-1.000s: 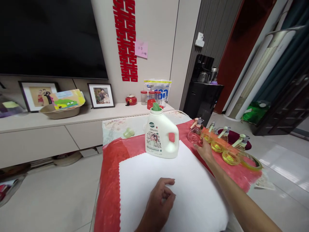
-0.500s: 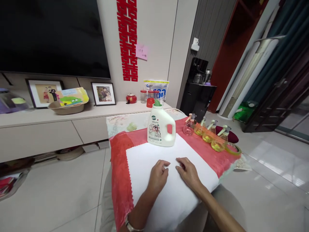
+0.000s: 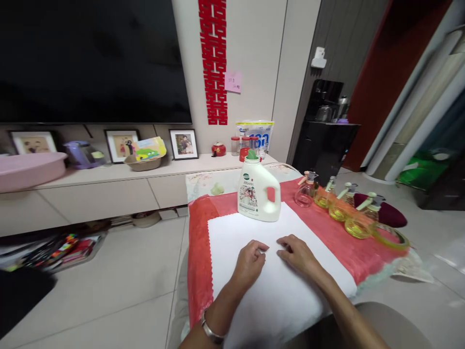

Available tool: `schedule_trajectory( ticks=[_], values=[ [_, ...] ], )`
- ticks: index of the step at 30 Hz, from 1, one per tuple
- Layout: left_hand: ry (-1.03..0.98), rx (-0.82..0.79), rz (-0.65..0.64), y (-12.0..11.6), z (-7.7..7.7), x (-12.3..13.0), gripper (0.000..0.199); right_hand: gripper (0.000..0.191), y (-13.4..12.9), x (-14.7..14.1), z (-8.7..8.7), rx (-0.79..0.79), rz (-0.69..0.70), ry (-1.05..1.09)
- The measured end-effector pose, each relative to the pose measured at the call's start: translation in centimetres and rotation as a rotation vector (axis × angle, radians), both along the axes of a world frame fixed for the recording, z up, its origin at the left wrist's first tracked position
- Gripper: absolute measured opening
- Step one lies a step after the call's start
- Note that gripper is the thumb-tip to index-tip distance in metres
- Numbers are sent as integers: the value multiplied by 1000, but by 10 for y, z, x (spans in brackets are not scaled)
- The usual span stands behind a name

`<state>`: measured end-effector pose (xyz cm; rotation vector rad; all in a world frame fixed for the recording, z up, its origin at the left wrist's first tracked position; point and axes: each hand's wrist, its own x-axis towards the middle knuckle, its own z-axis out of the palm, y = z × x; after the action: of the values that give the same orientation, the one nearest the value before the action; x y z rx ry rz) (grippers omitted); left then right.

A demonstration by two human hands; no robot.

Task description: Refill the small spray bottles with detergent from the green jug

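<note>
Both hands rest on a white cloth with a scalloped edge [image 3: 227, 252], a small gap between them. My left hand [image 3: 251, 261] has its index finger and thumb apart and holds nothing. Facing it, my right hand [image 3: 297, 253] is likewise empty, index finger and thumb apart, the other fingers loosely bent. Beyond them a cream detergent jug [image 3: 250, 196] stands upright at the cloth's far edge. Its handle points right, and something green [image 3: 252, 154] shows at its mouth.
Several glass bottles with pump tops [image 3: 337, 208] and a roll of yellowish tape [image 3: 390, 236] sit on the red table cover [image 3: 198, 232] at right. A crumpled pale green item [image 3: 217, 188] lies behind. Along the wall runs a low cabinet [image 3: 98, 194] holding jars and framed photos.
The camera view has turned left, so the scene sits further right and a pink basin appears. Both hands keep nearly the same pose over the cloth; the jug stays put.
</note>
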<state>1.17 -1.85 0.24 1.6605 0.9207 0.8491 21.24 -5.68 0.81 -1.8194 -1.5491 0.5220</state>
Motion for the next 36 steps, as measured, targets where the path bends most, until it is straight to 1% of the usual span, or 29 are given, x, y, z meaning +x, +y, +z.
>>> schedule_trajectory(
  ticks=[3,6,8,10,13,14,17,20,21,22,23,24,26,27,28,30,33,34,36],
  values=[
    [18,-4,15,0,-2,1,26,36,6,11,1,-21,55,129],
    [82,-1,4,1,-4,0,29,48,2,21,-2,-38,39,307],
    [143,-18,-27,2,-3,-2,32,58,-3,27,-2,-38,11,433],
    [210,-62,-72,4,3,-5,36,65,-6,32,1,-15,-22,546],
    [293,-127,-155,3,15,-10,43,74,-7,37,6,44,-81,686],
    [322,-116,-176,2,20,-12,45,76,-7,37,7,64,-99,727],
    [405,-14,-255,-3,31,-19,54,76,-6,34,8,104,-141,825],
    [438,50,-363,-10,36,-27,61,72,-7,29,8,117,-159,887],
    [425,57,-371,-11,36,-29,64,71,-8,28,8,123,-166,901],
    [396,72,-351,-12,37,-31,67,72,-9,26,9,131,-174,912],
    [346,97,-291,-12,38,-33,71,74,-10,25,9,141,-183,922],
    [289,138,-197,-12,39,-34,74,77,-11,24,10,157,-192,928],
    [197,281,20,-12,42,-35,77,84,-14,20,11,228,-194,887],
    [185,373,109,-12,44,-34,76,86,-16,19,12,281,-188,821],
    [196,464,177,-12,46,-34,75,87,-18,17,13,342,-182,717],
    [283,620,283,-16,49,-32,72,84,-23,13,13,475,-176,415],
    [472,737,395,-22,48,-31,74,79,-27,7,11,660,-161,-51],
    [530,750,404,-23,47,-31,76,79,-28,6,10,705,-149,-161],
    [639,749,382,-25,43,-30,81,79,-27,4,8,738,-130,-298]
  ],
)
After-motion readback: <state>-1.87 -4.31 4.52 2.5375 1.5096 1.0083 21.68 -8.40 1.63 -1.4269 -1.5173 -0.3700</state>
